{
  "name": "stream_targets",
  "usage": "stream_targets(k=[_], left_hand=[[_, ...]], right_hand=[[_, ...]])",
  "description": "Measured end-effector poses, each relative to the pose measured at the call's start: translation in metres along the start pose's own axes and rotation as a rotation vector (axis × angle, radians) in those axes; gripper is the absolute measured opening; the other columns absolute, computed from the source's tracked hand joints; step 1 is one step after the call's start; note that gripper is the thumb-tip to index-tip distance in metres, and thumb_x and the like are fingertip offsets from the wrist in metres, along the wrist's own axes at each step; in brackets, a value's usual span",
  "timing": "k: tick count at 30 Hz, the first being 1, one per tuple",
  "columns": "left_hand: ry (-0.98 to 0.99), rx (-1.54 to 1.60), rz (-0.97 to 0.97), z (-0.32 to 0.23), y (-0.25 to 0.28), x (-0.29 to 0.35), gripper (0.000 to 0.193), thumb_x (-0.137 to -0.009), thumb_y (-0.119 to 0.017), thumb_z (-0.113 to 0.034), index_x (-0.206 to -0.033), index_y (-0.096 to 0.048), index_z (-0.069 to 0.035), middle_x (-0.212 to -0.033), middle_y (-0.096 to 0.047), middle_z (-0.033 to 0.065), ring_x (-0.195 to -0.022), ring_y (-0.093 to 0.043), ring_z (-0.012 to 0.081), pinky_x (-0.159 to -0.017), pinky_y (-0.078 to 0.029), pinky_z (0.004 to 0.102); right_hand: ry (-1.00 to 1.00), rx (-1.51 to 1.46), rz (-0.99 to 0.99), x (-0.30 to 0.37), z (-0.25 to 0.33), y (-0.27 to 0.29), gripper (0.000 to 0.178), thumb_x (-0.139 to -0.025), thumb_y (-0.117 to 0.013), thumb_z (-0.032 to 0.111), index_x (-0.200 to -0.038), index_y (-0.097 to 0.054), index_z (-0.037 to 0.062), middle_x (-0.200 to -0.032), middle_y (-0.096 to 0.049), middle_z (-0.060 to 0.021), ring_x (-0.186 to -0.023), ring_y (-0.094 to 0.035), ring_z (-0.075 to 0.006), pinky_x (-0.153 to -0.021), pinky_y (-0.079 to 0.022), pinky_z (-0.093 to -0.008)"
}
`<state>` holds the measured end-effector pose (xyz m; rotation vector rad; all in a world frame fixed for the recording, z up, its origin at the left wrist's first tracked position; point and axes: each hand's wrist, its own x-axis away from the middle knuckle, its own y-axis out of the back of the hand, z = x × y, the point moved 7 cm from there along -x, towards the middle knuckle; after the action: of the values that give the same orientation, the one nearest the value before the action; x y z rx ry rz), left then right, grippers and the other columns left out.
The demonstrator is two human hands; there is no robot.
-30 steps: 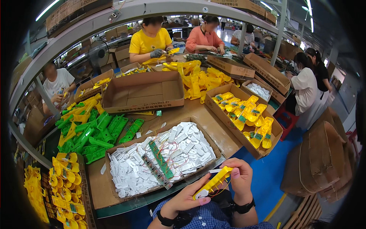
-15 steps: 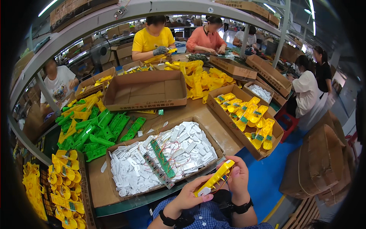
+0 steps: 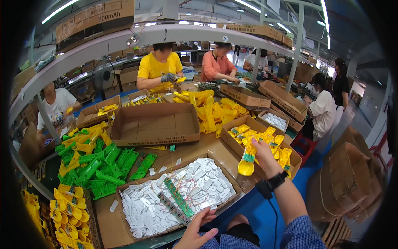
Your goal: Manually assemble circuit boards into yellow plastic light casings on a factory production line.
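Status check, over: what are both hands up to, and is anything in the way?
Left hand open, empty, near white pieces. Right hand gripping a yellow casing at a brown carton. Possibly in the way: similar casings crowding that carton.

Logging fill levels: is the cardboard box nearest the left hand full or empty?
Full, or nearly: white pieces spread across the box, hiding its bottom.
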<state>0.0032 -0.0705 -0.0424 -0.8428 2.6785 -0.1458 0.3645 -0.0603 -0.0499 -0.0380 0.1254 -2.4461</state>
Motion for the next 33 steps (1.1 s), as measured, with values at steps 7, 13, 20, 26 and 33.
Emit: stream_targets(k=[7, 13, 20, 26, 33], left_hand=[[0.145, -0.077, -0.003, -0.018, 0.053, 0.043, 0.051, -0.082, -0.055, -0.004, -0.127, -0.033, 0.0, -0.112, -0.048, 0.01, -0.105, -0.047, 0.0185, -0.091, -0.036, 0.0312], [0.284, -0.299, 0.131, -0.016, 0.062, 0.052, 0.038, -0.083, -0.055, -0.01, -0.119, -0.045, 0.0, -0.107, -0.052, 0.0098, -0.103, -0.048, 0.0166, -0.089, -0.037, 0.0287], [-0.013, -0.559, 0.59, -0.057, 0.003, 0.035, 0.027, -0.082, -0.053, -0.014, -0.106, -0.055, -0.001, -0.097, -0.055, 0.0132, -0.094, -0.052, 0.0264, -0.083, -0.04, 0.036], [-0.168, -0.502, 0.837, -0.075, -0.039, 0.017, 0.026, -0.083, -0.052, -0.016, -0.104, -0.056, -0.001, -0.094, -0.055, 0.0122, -0.09, -0.052, 0.025, -0.08, -0.04, 0.036], [-0.218, -0.497, 0.98, -0.099, -0.081, 0.021, 0.026, -0.083, -0.051, -0.016, -0.103, -0.056, 0.0, -0.093, -0.055, 0.012, -0.088, -0.052, 0.0251, -0.079, -0.04, 0.0358]], right_hand=[[0.048, 0.918, -0.372, -0.111, 0.026, 0.058, 0.061, -0.08, -0.059, 0.033, -0.116, -0.04, -0.0126, -0.118, -0.045, -0.0296, -0.108, -0.047, -0.0395, -0.088, -0.039, -0.0388], [0.677, 1.063, -0.274, -0.055, 0.061, 0.005, 0.046, -0.073, -0.062, 0.014, -0.11, -0.044, -0.0057, -0.119, -0.039, -0.024, -0.112, -0.038, -0.0376, -0.095, -0.033, -0.0386], [1.054, 0.864, 0.658, 0.161, 0.063, -0.055, 0.019, -0.075, -0.053, 0.006, -0.095, -0.054, 0.0062, -0.072, -0.053, -0.0099, -0.067, -0.057, -0.0261, -0.056, -0.047, -0.0353], [0.664, 1.001, 1.171, 0.266, -0.042, -0.01, 0.014, -0.074, -0.054, 0.012, -0.087, -0.056, 0.0065, -0.074, -0.054, -0.0095, -0.069, -0.056, -0.0268, -0.06, -0.046, -0.0363], [0.521, 0.925, 1.127, 0.298, -0.05, 0.018, 0.01, -0.072, -0.054, 0.015, -0.079, -0.056, 0.0079, -0.07, -0.054, -0.0094, -0.067, -0.055, -0.0307, -0.058, -0.045, -0.0385]])
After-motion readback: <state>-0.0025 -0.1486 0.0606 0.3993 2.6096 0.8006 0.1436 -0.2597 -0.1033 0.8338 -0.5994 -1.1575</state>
